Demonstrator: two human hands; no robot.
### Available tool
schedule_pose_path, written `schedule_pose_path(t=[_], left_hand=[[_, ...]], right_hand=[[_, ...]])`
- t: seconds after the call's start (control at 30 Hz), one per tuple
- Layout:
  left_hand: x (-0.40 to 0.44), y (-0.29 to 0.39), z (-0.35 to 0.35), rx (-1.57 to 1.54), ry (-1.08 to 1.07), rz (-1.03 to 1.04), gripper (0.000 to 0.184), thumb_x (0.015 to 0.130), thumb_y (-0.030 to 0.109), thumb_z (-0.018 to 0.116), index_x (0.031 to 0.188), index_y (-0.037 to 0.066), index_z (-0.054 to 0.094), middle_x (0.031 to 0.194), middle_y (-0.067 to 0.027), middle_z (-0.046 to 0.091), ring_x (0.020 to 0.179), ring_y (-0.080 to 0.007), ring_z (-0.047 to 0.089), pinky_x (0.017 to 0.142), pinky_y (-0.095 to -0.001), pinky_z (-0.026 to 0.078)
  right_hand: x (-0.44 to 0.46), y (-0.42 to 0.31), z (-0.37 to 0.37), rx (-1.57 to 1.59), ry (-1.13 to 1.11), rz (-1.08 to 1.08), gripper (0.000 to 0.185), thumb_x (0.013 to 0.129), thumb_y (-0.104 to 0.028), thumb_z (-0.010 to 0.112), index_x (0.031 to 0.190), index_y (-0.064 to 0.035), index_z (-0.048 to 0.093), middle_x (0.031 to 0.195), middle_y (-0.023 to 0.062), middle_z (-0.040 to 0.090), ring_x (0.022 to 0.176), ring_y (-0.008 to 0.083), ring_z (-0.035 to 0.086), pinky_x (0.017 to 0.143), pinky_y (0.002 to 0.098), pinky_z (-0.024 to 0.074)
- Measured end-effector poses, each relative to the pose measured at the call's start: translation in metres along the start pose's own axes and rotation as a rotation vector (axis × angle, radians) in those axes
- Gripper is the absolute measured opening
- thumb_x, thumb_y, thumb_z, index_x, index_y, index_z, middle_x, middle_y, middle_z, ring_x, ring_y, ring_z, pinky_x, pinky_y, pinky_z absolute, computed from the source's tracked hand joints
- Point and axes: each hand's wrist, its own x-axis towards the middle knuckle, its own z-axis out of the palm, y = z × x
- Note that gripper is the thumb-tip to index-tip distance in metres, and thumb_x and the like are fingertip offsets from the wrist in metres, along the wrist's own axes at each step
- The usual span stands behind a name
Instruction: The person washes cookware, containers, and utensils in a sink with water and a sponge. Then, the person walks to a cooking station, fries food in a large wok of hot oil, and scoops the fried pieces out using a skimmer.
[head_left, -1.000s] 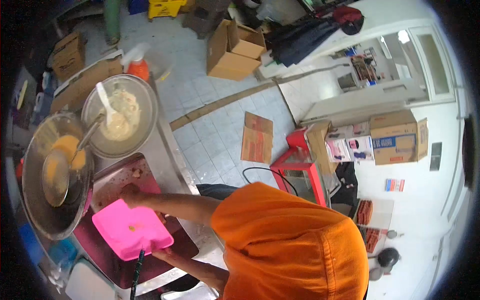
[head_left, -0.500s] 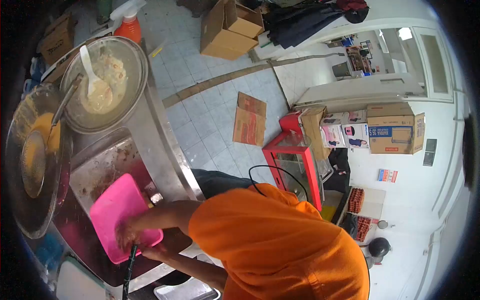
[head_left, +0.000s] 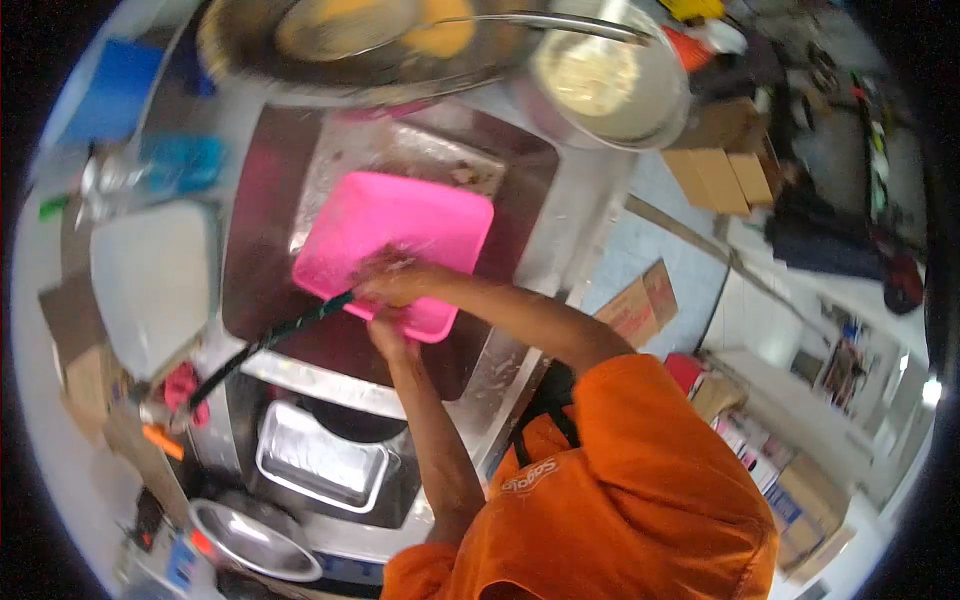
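Observation:
A pink plastic basin (head_left: 420,215) is tilted over a metal sink (head_left: 510,190). My left hand (head_left: 390,328) grips its near rim, the thumb side against the edge and the fingers partly hidden beneath. Inside the basin, my right hand (head_left: 388,278) lies low against the pink surface, wet and smeared by motion. A dark hose (head_left: 268,340) runs from the lower left, its end beside my right hand. Whether those fingers hold the hose or only touch the basin is unclear.
Beyond the sink stand a large pan (head_left: 240,45) with orange-brown liquid and a metal bowl (head_left: 660,95) of pale batter. A second basin holds a metal tray (head_left: 320,455). A white board-like slab (head_left: 150,285) lies left, and a steel bowl (head_left: 255,540) sits lower left.
My view has swung round toward the sink, so basin and hands appear nearer the middle. My left hand stays at the basin's rim, and my right hand remains inside it.

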Motion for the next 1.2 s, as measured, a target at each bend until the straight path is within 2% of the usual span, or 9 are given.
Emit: schedule_pose_path(t=[0.13, 0.17, 0.4, 0.57, 0.83, 0.97, 1.03, 1.1, 1.2], left_hand=[[-0.02, 0.001, 0.014, -0.101, 0.087, -0.056, 0.039, 0.075, 0.002, 0.055, 0.114, -0.002, 0.055, 0.1, -0.0089, 0.058, 0.098, -0.0261, 0.06, 0.087, -0.0394, 0.05], [-0.016, -0.009, 0.006, -0.125, 0.097, -0.056, 0.039, 0.077, 0.004, 0.056, 0.116, -0.003, 0.055, 0.101, -0.0094, 0.058, 0.098, -0.0257, 0.06, 0.088, -0.039, 0.05], [0.081, -0.081, 0.001, 0.404, -0.002, 0.099, 0.049, 0.092, 0.037, 0.06, 0.124, 0.0, 0.053, 0.116, -0.0111, 0.059, 0.103, -0.0204, 0.056, 0.088, -0.0331, 0.045], [0.065, -0.007, 0.052, -0.626, -0.285, 0.095, 0.057, 0.093, 0.05, 0.053, 0.126, 0.004, 0.051, 0.116, -0.0103, 0.06, 0.107, -0.0263, 0.057, 0.093, -0.0405, 0.047], [0.03, -0.055, 0.005, -0.501, 0.173, 0.137, 0.05, 0.102, 0.041, 0.04, 0.129, 0.001, 0.049, 0.121, -0.0136, 0.058, 0.111, -0.0259, 0.058, 0.096, -0.042, 0.048], [0.017, -0.051, 0.003, -0.493, 0.284, 0.152, 0.057, 0.102, 0.045, 0.036, 0.134, -0.001, 0.044, 0.128, -0.016, 0.054, 0.114, -0.028, 0.056, 0.097, -0.0424, 0.047], [0.006, -0.049, 0.004, -0.536, 0.308, 0.149, 0.061, 0.101, 0.048, 0.035, 0.136, -0.001, 0.041, 0.131, -0.0168, 0.052, 0.115, -0.0288, 0.056, 0.098, -0.0423, 0.047], [0.0, -0.034, 0.007, -0.551, 0.34, 0.166, 0.063, 0.101, 0.049, 0.035, 0.138, -0.002, 0.039, 0.132, -0.0173, 0.051, 0.116, -0.0295, 0.055, 0.099, -0.0423, 0.046], [0.014, -0.04, -0.006, -0.594, 0.246, 0.225, 0.067, 0.099, 0.052, 0.036, 0.139, -0.002, 0.038, 0.134, -0.0173, 0.05, 0.117, -0.0299, 0.054, 0.1, -0.0427, 0.046]], right_hand=[[0.004, 0.011, -0.152, -0.384, -0.337, 0.852, 0.037, 0.069, -0.011, 0.06, 0.105, -0.0076, 0.065, 0.112, 0.0184, 0.064, 0.105, 0.0333, 0.06, 0.082, 0.0455, 0.0489], [-0.006, 0.006, -0.19, -0.506, 0.145, 0.763, 0.049, 0.069, -0.011, 0.06, 0.117, -0.0055, 0.06, 0.114, 0.02, 0.064, 0.103, 0.0359, 0.061, 0.08, 0.0445, 0.051], [0.019, -0.072, -0.25, 0.041, -0.127, 0.625, 0.076, 0.07, 0.002, 0.056, 0.144, -0.0072, 0.037, 0.133, 0.0223, 0.049, 0.123, 0.0383, 0.047, 0.104, 0.0397, 0.0403], [0.006, -0.128, -0.196, -0.256, -0.238, 0.44, 0.076, 0.074, -0.004, 0.063, 0.145, -0.0073, 0.036, 0.142, 0.0196, 0.041, 0.131, 0.0363, 0.04, 0.11, 0.0475, 0.0304], [0.031, -0.002, -0.072, -0.415, -0.297, 0.527, 0.055, 0.097, -0.035, 0.038, 0.148, -0.0162, 0.033, 0.152, 0.017, 0.029, 0.143, 0.0316, 0.025, 0.116, 0.0504, 0.0149], [0.047, -0.012, -0.042, -0.146, -0.641, -0.075, 0.059, 0.094, -0.034, 0.041, 0.148, -0.012, 0.031, 0.154, 0.0139, 0.029, 0.144, 0.0273, 0.024, 0.117, 0.0495, 0.0122], [0.066, 0.021, -0.059, -0.263, -0.938, 0.374, 0.058, 0.094, -0.034, 0.041, 0.146, -0.0107, 0.034, 0.154, 0.0121, 0.028, 0.144, 0.0266, 0.023, 0.117, 0.0491, 0.0116], [0.052, 0.009, -0.07, -0.499, -0.407, 0.588, 0.053, 0.094, -0.034, 0.041, 0.143, -0.0109, 0.042, 0.154, 0.0085, 0.029, 0.143, 0.0251, 0.024, 0.117, 0.0472, 0.0149], [0.018, 0.006, -0.105, -0.164, -0.726, -0.09, 0.05, 0.096, -0.035, 0.043, 0.14, -0.0122, 0.045, 0.154, 0.0077, 0.03, 0.143, 0.0252, 0.024, 0.116, 0.0461, 0.0169]])
